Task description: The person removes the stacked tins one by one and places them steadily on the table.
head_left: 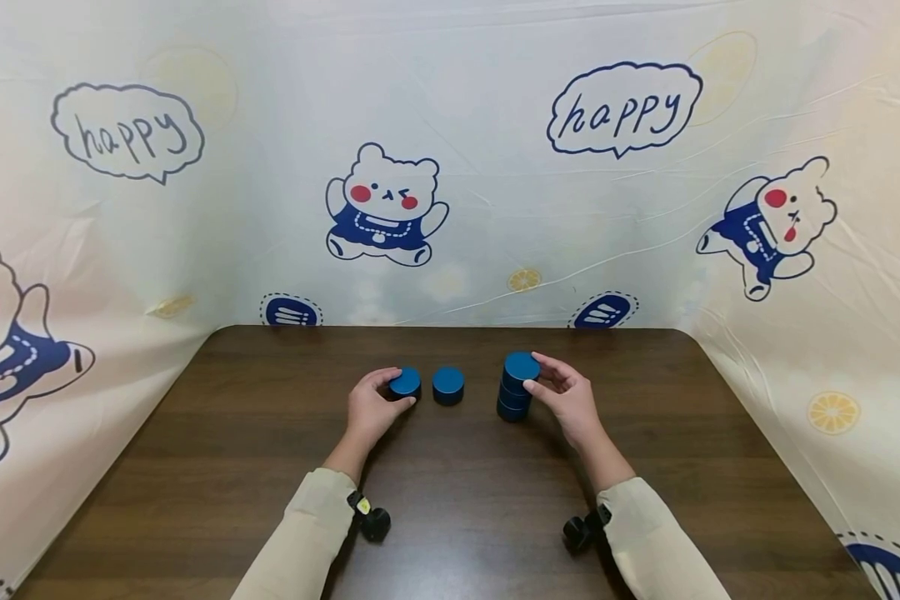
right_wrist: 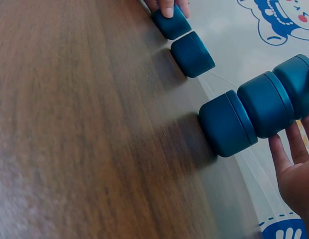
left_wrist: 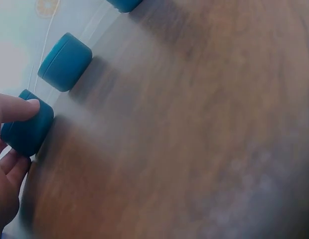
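Fingers of the left hand (head_left: pixel 369 408) pinch a blue container (head_left: pixel 405 384); those of the right hand (head_left: pixel 574 408) grip the top container (head_left: pixel 521 367) of a stack (head_left: pixel 513 406) of three. Another container (head_left: pixel 447 386) stands between them on the brown table (head_left: pixel 465 500).

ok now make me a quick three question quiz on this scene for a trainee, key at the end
1. How many pieces are in the stack of blue cylinders?
2. True or false: the left hand holds the unstacked cylinder nearest the stack.
3. Fill in: the thumb of the right hand lies against the stack's ____ cylinder.

Key:
1. Three.
2. False; it holds the leftmost cylinder.
3. Top.
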`<state>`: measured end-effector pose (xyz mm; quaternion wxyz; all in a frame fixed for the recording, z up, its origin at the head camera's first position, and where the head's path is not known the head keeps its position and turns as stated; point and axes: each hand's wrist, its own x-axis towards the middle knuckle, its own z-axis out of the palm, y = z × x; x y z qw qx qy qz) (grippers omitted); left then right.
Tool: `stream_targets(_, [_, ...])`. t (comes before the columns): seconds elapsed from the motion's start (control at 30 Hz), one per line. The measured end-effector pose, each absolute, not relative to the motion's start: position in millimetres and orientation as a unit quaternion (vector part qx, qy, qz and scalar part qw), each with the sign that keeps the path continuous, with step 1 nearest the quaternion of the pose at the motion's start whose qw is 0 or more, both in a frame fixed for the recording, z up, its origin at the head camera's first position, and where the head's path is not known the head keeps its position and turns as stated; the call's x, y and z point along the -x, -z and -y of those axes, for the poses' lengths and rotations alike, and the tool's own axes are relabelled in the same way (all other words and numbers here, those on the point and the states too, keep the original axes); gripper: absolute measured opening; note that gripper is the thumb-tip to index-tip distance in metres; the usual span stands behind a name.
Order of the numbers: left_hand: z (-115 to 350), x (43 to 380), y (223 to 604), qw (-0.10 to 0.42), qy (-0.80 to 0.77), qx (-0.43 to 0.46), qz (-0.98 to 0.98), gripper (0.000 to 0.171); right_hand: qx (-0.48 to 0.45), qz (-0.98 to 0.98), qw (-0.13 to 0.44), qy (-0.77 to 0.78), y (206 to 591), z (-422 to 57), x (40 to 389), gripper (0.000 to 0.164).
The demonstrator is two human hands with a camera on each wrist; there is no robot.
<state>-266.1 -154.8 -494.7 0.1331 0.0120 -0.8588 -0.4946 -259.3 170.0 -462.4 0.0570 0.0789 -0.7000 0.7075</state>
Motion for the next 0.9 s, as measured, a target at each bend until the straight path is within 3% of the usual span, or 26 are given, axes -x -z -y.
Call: stream_targets(0.9, [156.6, 263.8, 491.3, 0.120, 0.516, -0.012, 0.848, 0.052, -0.089, 0.697, 0.055, -0.709, 461.8, -170.2, 257.8, 0.049])
